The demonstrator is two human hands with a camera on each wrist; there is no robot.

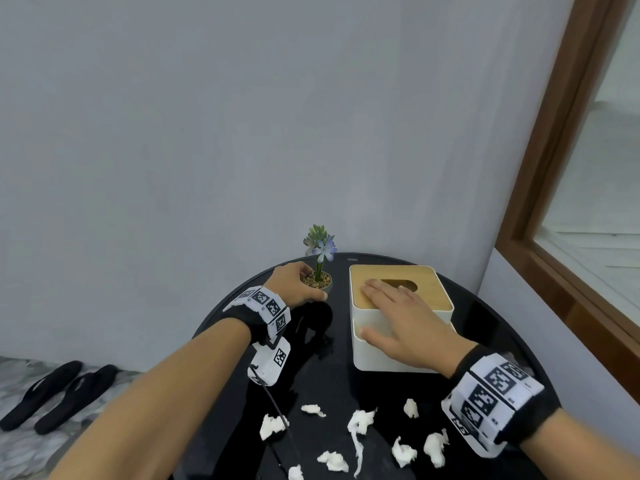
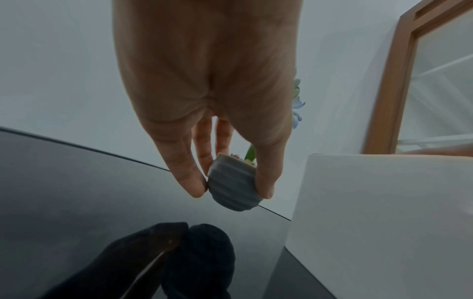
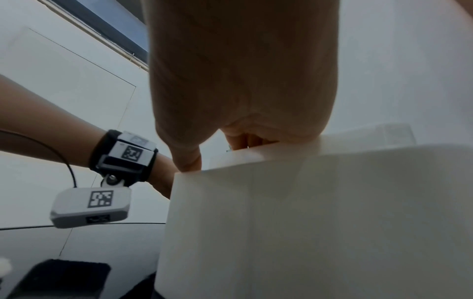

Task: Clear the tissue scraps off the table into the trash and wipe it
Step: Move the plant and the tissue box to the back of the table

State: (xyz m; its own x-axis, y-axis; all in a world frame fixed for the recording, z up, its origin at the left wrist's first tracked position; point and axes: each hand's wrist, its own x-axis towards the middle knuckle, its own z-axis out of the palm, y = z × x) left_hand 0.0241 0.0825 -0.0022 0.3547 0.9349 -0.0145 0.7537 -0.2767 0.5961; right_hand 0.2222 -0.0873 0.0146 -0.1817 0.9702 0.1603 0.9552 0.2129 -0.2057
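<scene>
The tissue scraps (image 1: 360, 434) lie strewn along the near edge of the black table (image 1: 485, 323), behind both hands. The left hand (image 1: 294, 284) pinches the small plant pot (image 2: 232, 186); the right hand (image 1: 398, 315) lies flat on the tissue box (image 1: 391, 351), seemingly nearer the scraps.

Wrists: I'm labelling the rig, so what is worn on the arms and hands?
Bare forearms, no sleeves or gloves. Each wrist has a black strap with white blocks printed with black square codes. A white coded camera pod and thin black cable hang under the left wrist.
</scene>
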